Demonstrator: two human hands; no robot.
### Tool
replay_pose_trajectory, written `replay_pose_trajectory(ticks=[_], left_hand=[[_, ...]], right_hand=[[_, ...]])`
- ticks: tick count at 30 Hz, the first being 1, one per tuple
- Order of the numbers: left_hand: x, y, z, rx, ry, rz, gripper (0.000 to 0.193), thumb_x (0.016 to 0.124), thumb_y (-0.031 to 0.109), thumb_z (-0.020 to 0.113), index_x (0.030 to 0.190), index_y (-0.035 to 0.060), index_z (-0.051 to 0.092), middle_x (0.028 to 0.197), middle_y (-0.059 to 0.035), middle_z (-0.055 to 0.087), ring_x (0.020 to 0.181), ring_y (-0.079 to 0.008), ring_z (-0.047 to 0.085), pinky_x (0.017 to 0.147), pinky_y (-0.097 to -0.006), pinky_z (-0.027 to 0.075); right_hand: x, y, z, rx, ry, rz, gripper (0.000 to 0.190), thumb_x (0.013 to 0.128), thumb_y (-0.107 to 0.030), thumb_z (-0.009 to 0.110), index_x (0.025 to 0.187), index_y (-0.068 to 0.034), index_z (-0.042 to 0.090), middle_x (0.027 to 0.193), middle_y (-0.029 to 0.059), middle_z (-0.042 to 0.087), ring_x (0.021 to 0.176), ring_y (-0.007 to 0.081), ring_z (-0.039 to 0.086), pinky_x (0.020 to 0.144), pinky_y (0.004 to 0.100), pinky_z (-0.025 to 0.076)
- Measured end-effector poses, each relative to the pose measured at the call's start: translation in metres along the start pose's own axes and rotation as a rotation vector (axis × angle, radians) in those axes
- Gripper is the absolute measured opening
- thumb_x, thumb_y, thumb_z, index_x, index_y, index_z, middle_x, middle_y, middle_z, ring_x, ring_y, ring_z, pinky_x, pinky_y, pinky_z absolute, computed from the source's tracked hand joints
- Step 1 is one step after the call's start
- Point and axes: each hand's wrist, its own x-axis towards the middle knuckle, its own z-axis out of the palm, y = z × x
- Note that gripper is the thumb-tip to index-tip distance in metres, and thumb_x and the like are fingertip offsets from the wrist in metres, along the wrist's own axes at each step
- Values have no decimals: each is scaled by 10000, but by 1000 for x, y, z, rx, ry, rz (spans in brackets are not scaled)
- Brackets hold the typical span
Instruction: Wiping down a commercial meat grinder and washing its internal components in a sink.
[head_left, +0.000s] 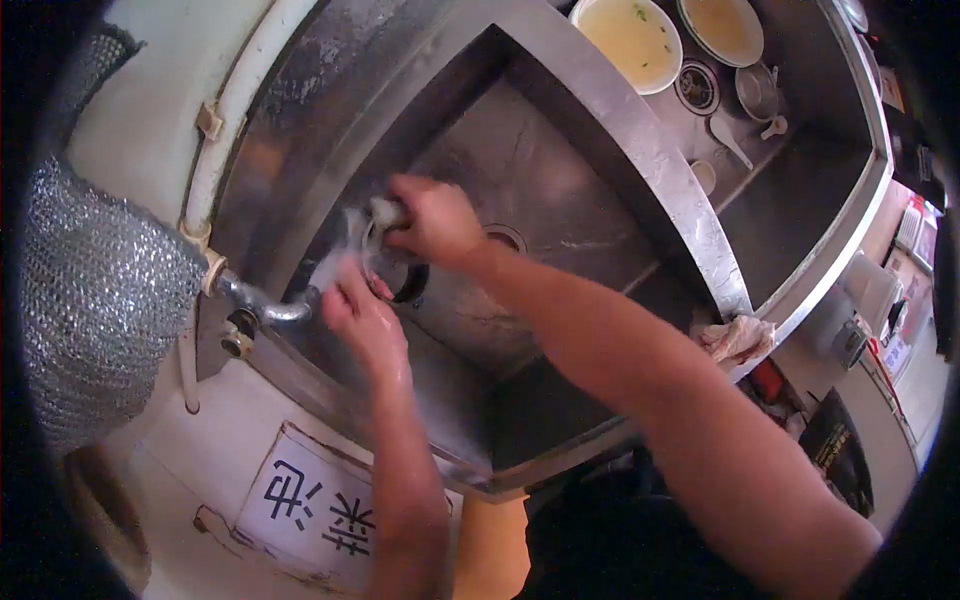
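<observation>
Both of my hands are inside a stainless steel sink basin, beside the metal faucet. My right hand grips a pale, wadded thing, perhaps a cloth, at the rim of a blurred round vessel that looks like clear glass or thin metal. My left hand is at the near side of this vessel, close to the spout, with its fingers curled; whether it holds the rim is blurred. A small pink thing shows between the hands. A dark round opening lies just below them, and a drain is partly behind my right wrist.
Beyond the steel divider, a second basin holds two bowls of yellowish liquid, a strainer, a white spoon and a small cup. A crumpled cloth lies on the divider's end. Silvery wrapped ducting stands at left.
</observation>
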Motion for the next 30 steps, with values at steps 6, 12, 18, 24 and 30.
replay_pose_trajectory(ticks=[6,12,18,24,30], left_hand=[[-24,-16,-15,-105,54,-63,479,999,440,539,1261,39,543,1117,-114,630,993,-216,607,906,-349,456],[17,-1,-17,-775,-415,-827,811,899,735,425,1460,150,429,1447,-80,482,1352,-299,422,1116,-515,307],[57,-76,-38,-771,-560,-931,693,899,634,494,1351,109,529,1354,-93,551,1263,-284,520,1041,-469,430],[45,-53,-31,-561,-525,-757,569,879,501,555,1270,87,555,1260,-114,599,1154,-305,583,981,-484,474],[13,-27,-18,-713,-515,-506,772,844,692,560,1363,122,509,1332,-141,564,1204,-321,563,1006,-518,472]], right_hand=[[-17,-6,21,199,106,512,430,622,-124,779,1024,-32,657,893,171,694,847,388,673,790,435,544],[-4,-13,-30,19,2,-140,402,620,-143,758,1006,-84,659,970,103,666,894,325,669,737,430,558],[1,-26,-22,-98,3,-599,288,714,-183,672,997,-142,637,947,40,641,904,266,659,705,400,582],[-7,11,-8,103,36,-38,385,642,-173,762,998,-101,636,999,98,664,952,334,651,747,463,550],[8,-16,-22,181,24,70,383,622,-152,775,967,-82,623,991,118,657,929,363,648,793,466,530]])
